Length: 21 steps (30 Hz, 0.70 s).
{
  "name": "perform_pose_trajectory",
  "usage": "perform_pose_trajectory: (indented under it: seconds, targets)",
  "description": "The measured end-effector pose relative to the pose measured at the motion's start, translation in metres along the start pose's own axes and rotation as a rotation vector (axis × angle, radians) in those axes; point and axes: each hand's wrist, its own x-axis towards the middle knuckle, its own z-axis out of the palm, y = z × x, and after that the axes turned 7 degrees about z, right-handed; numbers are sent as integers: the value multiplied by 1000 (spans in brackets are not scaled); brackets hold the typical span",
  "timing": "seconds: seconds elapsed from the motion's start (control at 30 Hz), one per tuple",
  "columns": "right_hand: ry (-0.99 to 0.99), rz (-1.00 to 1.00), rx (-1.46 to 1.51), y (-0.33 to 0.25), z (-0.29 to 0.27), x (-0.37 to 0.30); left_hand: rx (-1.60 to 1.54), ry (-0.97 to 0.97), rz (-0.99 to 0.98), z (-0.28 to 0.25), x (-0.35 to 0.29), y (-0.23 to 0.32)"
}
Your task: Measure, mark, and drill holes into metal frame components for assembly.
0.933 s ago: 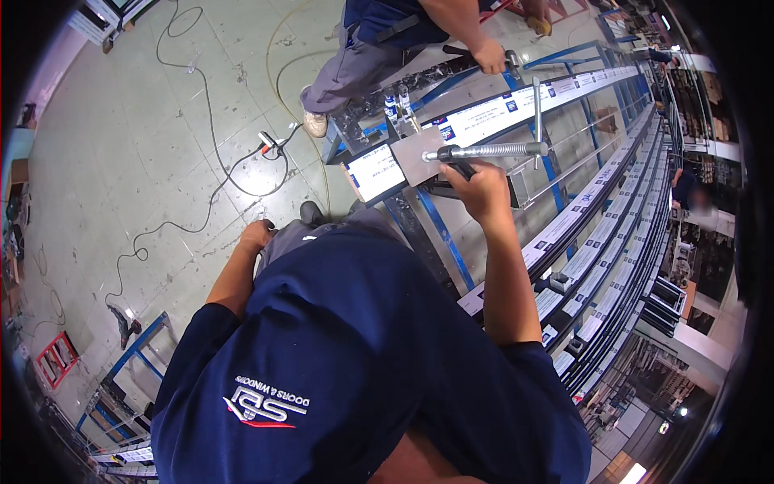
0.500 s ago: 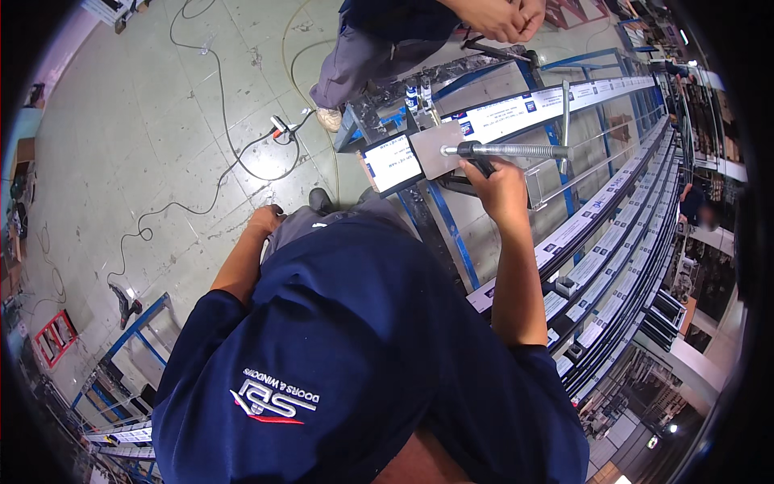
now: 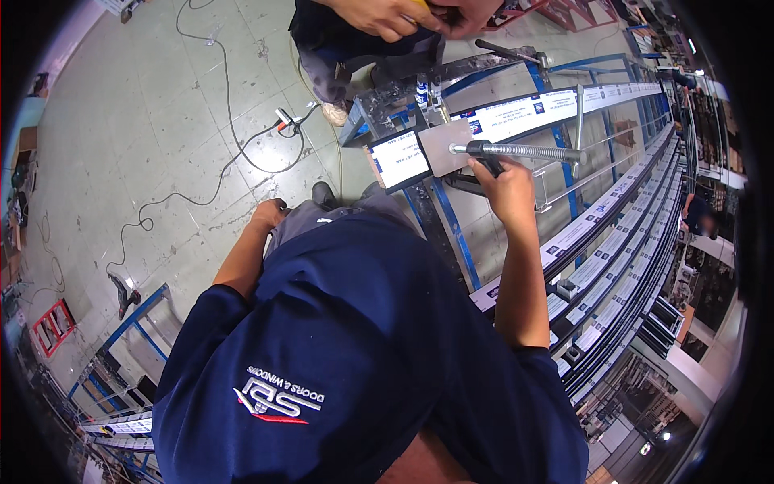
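Right hand [image 3: 511, 194] round clamp [image 3: 532, 152], near profile [image 3: 401, 164] end, floor [image 3: 181, 137] leftward

The right forearm [image 3: 522, 282] was extended forward, the right hand [image 3: 511, 192] curled in a grip; the left arm [image 3: 241, 260] was held low, the left hand [image 3: 269, 213] beside the thigh [image 3: 292, 229].

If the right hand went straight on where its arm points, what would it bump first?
The right hand would first push against the clamp it holds. Past that, the white-covered bar seems next, though depth is hard to judge.
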Motion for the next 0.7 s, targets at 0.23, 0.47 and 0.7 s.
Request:
perform_pose_trajectory:
  seconds: [0.23,0.47,0.7]
  targets:
    - [11,-1,-25,-1,-1,-1,-37,24,16,2,-2,0]
    - [35,-17,14,2,1,-1,-30,17,7,0,-1,1]
    - [26,1,20,0,2,-2,-44,-1,-29,2,-4,2]
